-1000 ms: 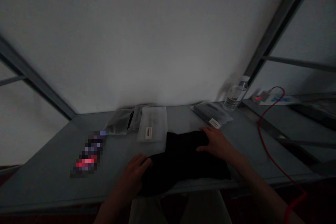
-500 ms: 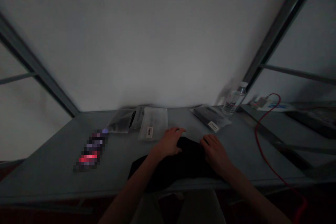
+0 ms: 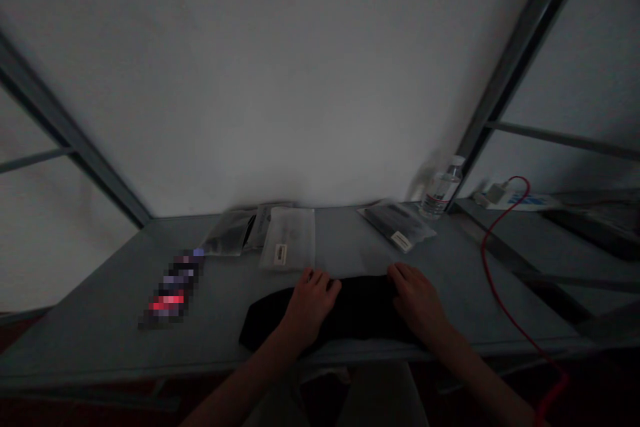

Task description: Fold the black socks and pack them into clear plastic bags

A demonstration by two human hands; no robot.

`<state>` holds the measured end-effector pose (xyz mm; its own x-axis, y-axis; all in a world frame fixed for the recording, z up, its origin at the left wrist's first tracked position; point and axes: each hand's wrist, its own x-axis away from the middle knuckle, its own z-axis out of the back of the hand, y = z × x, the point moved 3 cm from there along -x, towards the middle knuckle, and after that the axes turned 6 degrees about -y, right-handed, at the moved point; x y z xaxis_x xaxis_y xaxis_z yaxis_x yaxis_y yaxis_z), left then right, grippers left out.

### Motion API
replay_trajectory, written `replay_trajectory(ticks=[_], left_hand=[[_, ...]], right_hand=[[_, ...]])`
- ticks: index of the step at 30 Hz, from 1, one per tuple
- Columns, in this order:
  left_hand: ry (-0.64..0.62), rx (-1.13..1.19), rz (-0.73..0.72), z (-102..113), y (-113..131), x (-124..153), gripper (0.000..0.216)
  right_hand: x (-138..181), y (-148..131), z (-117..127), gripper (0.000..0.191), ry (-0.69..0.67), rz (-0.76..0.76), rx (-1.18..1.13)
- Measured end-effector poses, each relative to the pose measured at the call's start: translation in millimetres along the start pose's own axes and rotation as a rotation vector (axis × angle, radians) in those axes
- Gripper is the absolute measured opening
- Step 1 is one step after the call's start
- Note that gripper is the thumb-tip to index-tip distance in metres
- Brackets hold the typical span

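A black piece of fabric point(image 3: 357, 310) lies as a long, low band along the front edge of the table. Its dark surface hides any folds or seams, so its exact kind cannot be made out. My left hand point(image 3: 311, 305) rests over its left half, fingers curled down on the far edge. At the right part of the same edge, my right hand point(image 3: 419, 297) has its fingers closed on the fabric. Both thumbs face inward, and the middle of the fabric shows between the hands.
Frosted plastic bags, including a labelled bag point(image 3: 289, 237), lie near the wall. Another bag with dark contents point(image 3: 397, 223) is at the right, beside a water bottle point(image 3: 441, 192). A blurred-out object point(image 3: 173, 290) lies left. A red cable point(image 3: 493, 273) runs down the right side.
My left hand has gone from outstretched fingers to curled on the fabric. The raised, bunched far edge now lies lower and straighter between both hands.
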<state>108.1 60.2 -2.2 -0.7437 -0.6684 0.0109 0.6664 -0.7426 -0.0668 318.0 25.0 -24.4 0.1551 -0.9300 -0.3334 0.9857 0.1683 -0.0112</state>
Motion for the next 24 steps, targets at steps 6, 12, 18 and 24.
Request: replay_trajectory(ticks=[6,12,18,24], left_hand=[[-0.057,0.190,-0.016,1.9,-11.6,24.8,0.030],[-0.027,0.292,0.053,-1.4,-1.8,44.2,0.028],[0.024,0.242,0.112,-30.7,17.0,66.0,0.064],[0.031,0.280,0.274,-46.4,42.1,46.3,0.057]], right_hand=[[22.8,-11.6,18.4,0.033,-0.198,0.095,-0.061],[51.8,-47.1,6.3,0.057,0.004,0.153,-0.032],[73.8,-50.4,-20.5,0.080,-0.035,0.118,-0.078],[102.5,-42.4,-17.4,0.088,0.026,0.177,-0.008]])
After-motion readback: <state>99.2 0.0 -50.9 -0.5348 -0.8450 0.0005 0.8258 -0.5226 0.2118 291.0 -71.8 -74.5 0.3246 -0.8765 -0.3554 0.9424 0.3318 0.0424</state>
